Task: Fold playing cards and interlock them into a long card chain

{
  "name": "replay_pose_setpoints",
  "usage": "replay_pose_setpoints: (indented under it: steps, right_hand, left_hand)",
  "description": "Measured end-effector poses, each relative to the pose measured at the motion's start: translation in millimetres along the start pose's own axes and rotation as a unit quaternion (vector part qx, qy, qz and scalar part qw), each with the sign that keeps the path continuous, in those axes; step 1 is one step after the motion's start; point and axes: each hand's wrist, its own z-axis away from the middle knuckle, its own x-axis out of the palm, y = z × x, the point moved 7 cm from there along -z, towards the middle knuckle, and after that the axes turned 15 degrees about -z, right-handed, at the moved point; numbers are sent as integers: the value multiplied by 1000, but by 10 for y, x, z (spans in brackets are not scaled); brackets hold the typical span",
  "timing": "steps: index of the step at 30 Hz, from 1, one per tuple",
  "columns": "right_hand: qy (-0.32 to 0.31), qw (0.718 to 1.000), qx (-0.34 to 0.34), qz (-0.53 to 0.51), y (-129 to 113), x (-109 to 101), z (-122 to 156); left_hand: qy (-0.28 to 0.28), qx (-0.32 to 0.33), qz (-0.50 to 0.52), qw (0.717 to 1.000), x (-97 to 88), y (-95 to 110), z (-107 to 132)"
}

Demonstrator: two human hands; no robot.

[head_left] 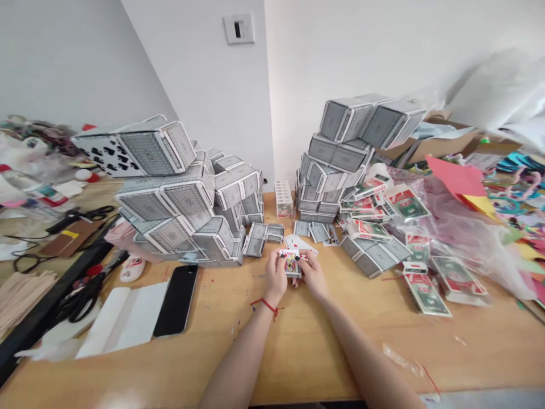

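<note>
Between my two hands is a small group of playing cards point(290, 262), with a face card on top facing me. My left hand point(276, 278) grips its left side, thumb on the face. On the opposite side my right hand point(313, 274) pinches the same cards, thumb also on the front. Just beyond my fingers several loose cards point(303, 244) lie on the wooden table point(293, 352). Small folded card pieces point(256, 238) rest left of them, and more card pieces point(320, 232) lie to the right. My palms hide the backs of the held cards.
Tall stacks of card-covered boxes rise at left point(166, 199) and right point(340, 153). A clear case point(283, 199) stands between them. Packaged card decks point(426, 292) are scattered right. At left lie a phone point(176, 301), white paper point(123, 318), a computer mouse point(132, 268) and scissors point(87, 295).
</note>
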Motion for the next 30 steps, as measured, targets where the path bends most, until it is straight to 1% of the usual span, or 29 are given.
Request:
replay_pose_setpoints:
  steps: [8,13,17,20,21,25,27,30]
  right_hand:
    - [3,1000,3,-15,31,-37,-20]
    - [1,1000,1,-28,11,-28,-7]
    - [-4,1000,-1,-27,1,-24,-7]
    - [-3,1000,-10,-15,-2,-25,-7]
    - [-4,1000,-13,-12,0,-24,-5]
    - [-9,1000,-22,-12,1,-36,13]
    - [-21,999,-17,-23,2,-47,18]
    - [-45,998,15,-47,24,-56,9]
  left_hand:
    - [-5,-25,52,998,35,-49,-7]
    - [-26,-27,71,997,59,6,15]
    - [-11,-25,65,998,26,80,22]
    - [-3,-32,74,997,25,96,33]
    - [-9,-37,87,995,41,89,38]
    - [-67,-50,137,987,145,34,56]
    - [-60,-43,113,991,123,7,46]
    - [-16,0,27,999,21,27,24]
